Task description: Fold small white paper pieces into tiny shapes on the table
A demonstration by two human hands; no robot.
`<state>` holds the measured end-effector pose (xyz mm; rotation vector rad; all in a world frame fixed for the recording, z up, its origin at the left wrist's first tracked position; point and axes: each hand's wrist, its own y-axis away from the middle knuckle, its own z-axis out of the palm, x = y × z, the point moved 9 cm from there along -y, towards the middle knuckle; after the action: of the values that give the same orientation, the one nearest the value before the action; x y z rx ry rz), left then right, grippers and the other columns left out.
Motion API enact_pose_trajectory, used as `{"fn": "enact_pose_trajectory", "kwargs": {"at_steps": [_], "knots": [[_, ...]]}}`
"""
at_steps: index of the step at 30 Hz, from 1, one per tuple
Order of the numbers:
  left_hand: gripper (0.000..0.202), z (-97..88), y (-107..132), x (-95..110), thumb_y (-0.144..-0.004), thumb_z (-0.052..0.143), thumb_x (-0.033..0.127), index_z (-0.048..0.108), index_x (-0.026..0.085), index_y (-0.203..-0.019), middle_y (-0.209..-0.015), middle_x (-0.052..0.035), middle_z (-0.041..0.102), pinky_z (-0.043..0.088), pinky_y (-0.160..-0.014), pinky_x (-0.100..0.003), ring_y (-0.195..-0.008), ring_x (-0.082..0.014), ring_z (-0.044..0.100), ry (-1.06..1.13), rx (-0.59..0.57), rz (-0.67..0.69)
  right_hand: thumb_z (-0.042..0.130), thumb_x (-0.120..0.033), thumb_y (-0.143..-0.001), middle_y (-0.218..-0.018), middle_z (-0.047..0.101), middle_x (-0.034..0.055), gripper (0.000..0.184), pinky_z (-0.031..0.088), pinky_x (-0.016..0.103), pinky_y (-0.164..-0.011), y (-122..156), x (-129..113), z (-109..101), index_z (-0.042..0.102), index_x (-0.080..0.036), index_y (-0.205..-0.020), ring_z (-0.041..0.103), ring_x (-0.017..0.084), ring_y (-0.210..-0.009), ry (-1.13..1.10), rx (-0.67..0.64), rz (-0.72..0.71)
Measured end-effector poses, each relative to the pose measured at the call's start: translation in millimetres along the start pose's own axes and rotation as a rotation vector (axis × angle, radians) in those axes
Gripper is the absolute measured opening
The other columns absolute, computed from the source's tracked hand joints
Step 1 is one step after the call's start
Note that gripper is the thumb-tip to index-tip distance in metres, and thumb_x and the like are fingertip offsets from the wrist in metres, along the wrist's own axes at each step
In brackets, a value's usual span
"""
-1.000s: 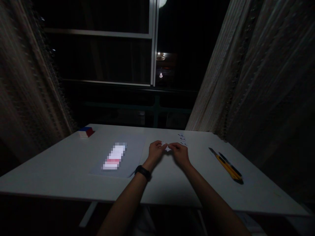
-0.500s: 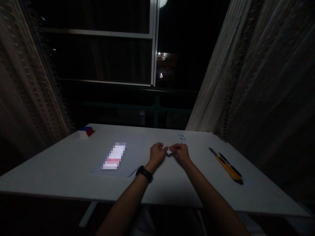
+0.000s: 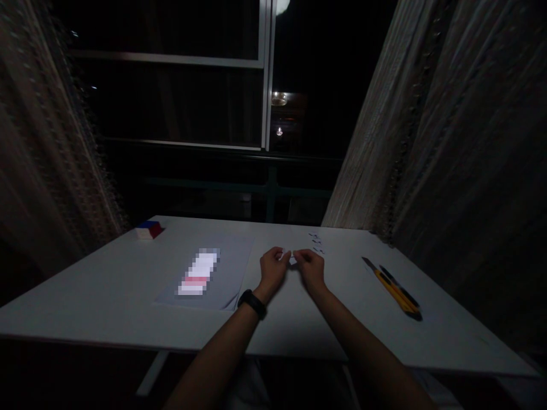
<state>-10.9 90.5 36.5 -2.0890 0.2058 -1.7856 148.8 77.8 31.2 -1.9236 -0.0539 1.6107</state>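
Note:
My left hand (image 3: 273, 270) and my right hand (image 3: 310, 269) meet over the middle of the white table, fingertips pinched close together. Between them is a small white piece of paper (image 3: 293, 259), gripped by both hands and mostly covered by the fingers. A black band circles my left wrist. Just beyond my right hand lie several small white slips with dark marks (image 3: 316, 242), set in a column. How the held paper is folded or shaped is too small and dim to make out.
Left of my hands, large paper sheets (image 3: 235, 262) lie under a bright, blurred-out rectangle (image 3: 199, 273). A puzzle cube (image 3: 149, 229) sits at the far left corner. To the right are a yellow utility knife (image 3: 395, 291) and a dark pen (image 3: 399, 286). Curtains and a window stand behind the table (image 3: 106, 307).
My right hand has shifted slightly left and turned a little, its fingers still at the small paper. The left hand has barely moved. Things on the table stay in place.

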Motion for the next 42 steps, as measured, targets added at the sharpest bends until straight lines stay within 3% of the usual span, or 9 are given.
{"fn": "enact_pose_trajectory", "kwargs": {"at_steps": [11,18,24,35,42], "knots": [[0.018,5.5,2.8,4.9,-0.069,0.061,0.034,0.062,0.016,-0.071,-0.065,-0.0025,0.062,0.039,-0.058,-0.023,-0.060,-0.0138,0.056,0.022,-0.060,0.032,0.068,-0.038,-0.057,-0.054,0.064,0.0032,0.022,0.046,0.030,-0.052,-5.4,9.0,-6.0,0.066,-0.016,-0.056,0.057,0.017,-0.052,-0.121,0.032,0.106],[0.031,5.4,7.0,15.5,-0.068,0.063,0.035,0.062,0.022,-0.096,-0.056,0.0049,0.052,0.033,-0.055,-0.022,-0.054,-0.0112,0.047,-0.077,-0.120,0.109,0.067,-0.032,-0.055,-0.056,0.066,0.0038,0.015,0.048,0.031,-0.055,-11.2,2.5,-6.6,0.068,-0.017,-0.056,0.060,0.019,-0.055,-0.107,-0.038,0.078],[0.014,10.2,9.1,24.2,-0.069,0.062,0.028,0.067,0.021,-0.079,-0.073,-0.0012,0.064,0.037,-0.063,-0.024,-0.066,-0.0146,0.052,-0.079,-0.181,0.203,0.066,-0.032,-0.057,-0.058,0.067,0.0040,0.014,0.047,0.032,-0.059,-12.7,-2.0,-8.0,0.068,-0.018,-0.058,0.061,0.020,-0.057,-0.033,-0.054,0.046],[0.010,4.5,6.6,19.9,-0.069,0.064,0.030,0.069,0.021,-0.070,-0.063,-0.0008,0.065,0.038,-0.063,-0.025,-0.063,-0.0151,0.055,-0.146,-0.097,0.172,0.067,-0.030,-0.059,-0.061,0.068,0.0040,0.013,0.048,0.032,-0.062,-8.4,-4.4,-1.9,0.067,-0.017,-0.061,0.061,0.019,-0.061,-0.086,-0.069,0.022],[0.014,7.8,8.0,20.9,-0.072,0.062,0.032,0.070,0.020,-0.072,-0.066,-0.0012,0.066,0.038,-0.064,-0.025,-0.063,-0.0141,0.055,-0.169,-0.132,0.158,0.068,-0.031,-0.057,-0.058,0.066,0.0033,0.014,0.047,0.031,-0.059,-8.8,1.3,-3.5,0.067,-0.017,-0.058,0.060,0.018,-0.058,-0.098,-0.033,0.054]]}}
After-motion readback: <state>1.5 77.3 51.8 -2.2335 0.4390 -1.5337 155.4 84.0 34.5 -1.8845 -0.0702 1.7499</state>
